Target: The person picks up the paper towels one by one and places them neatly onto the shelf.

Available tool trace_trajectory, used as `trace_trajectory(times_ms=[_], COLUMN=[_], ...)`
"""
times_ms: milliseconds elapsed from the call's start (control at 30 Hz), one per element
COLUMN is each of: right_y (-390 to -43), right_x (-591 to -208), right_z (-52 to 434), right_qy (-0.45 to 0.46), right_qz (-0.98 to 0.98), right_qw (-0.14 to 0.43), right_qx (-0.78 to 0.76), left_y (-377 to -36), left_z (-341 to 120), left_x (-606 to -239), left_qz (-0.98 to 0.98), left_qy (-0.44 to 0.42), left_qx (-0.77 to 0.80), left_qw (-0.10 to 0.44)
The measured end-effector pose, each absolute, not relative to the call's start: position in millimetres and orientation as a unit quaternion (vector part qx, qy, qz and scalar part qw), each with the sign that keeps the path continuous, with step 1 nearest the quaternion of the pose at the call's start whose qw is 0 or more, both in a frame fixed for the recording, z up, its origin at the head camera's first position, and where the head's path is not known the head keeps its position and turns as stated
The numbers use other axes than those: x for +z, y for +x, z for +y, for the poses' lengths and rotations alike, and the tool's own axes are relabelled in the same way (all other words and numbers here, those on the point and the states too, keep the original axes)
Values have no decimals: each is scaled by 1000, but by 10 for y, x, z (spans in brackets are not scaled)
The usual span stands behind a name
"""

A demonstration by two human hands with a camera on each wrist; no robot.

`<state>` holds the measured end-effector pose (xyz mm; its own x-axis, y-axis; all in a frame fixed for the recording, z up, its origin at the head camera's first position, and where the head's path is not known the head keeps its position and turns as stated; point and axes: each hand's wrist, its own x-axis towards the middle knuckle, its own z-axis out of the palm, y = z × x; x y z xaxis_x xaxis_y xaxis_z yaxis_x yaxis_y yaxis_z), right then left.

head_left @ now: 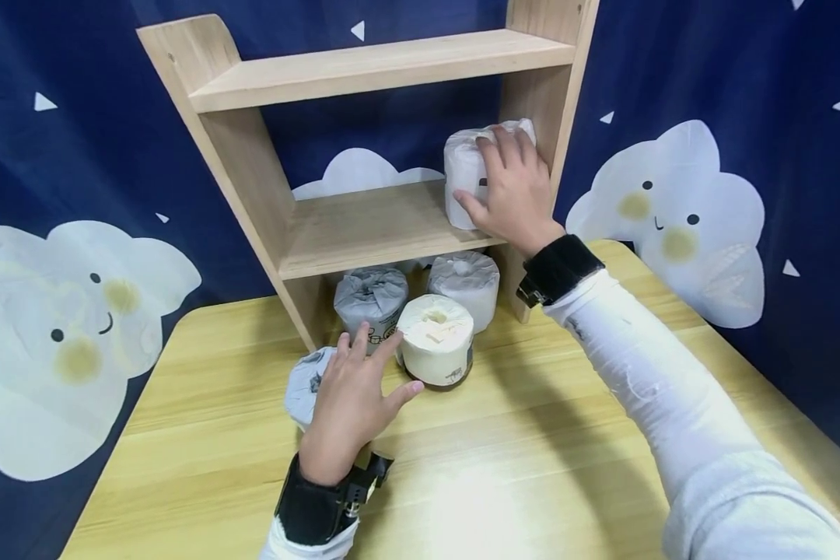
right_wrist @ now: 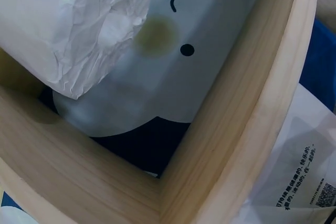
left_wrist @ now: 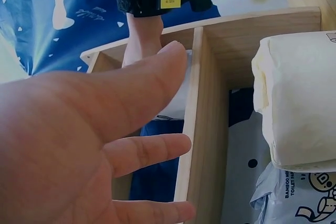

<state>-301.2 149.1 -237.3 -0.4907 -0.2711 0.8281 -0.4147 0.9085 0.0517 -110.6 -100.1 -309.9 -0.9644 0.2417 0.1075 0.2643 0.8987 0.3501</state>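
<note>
My right hand (head_left: 514, 190) rests against a white-wrapped toilet roll (head_left: 462, 167) at the right end of the middle shelf. Its fingers lie over the top and its thumb over the front. In the right wrist view the wrapped roll (right_wrist: 100, 35) shows at upper left, without the hand. My left hand (head_left: 353, 397) is spread above the table, covering part of a grey-wrapped roll (head_left: 299, 393). Its fingertips are near a cream roll (head_left: 437, 354); in the left wrist view its fingers are extended, holding nothing, with the cream roll (left_wrist: 304, 103) to the right.
A wooden shelf unit (head_left: 385, 70) stands on the table (head_left: 203, 404). Beneath its middle board (head_left: 364, 225) are a printed grey-wrapped roll (head_left: 371, 292) and a white-wrapped roll (head_left: 472, 284). A dark blue curtain (head_left: 98, 155) with cloud faces hangs behind.
</note>
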Motion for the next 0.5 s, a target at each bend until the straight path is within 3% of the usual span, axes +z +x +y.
trace_trajectory(times_ms=[500], right_y=[-2808], right_x=[-2533], right_z=[1498], right_qy=[217], right_qz=[-835], right_qw=[492], right_qx=[113], left_y=[-1118], left_z=[-968], left_x=[-3128], left_qz=[-976], left_qy=[-138], left_qx=[-166], left_qw=[36])
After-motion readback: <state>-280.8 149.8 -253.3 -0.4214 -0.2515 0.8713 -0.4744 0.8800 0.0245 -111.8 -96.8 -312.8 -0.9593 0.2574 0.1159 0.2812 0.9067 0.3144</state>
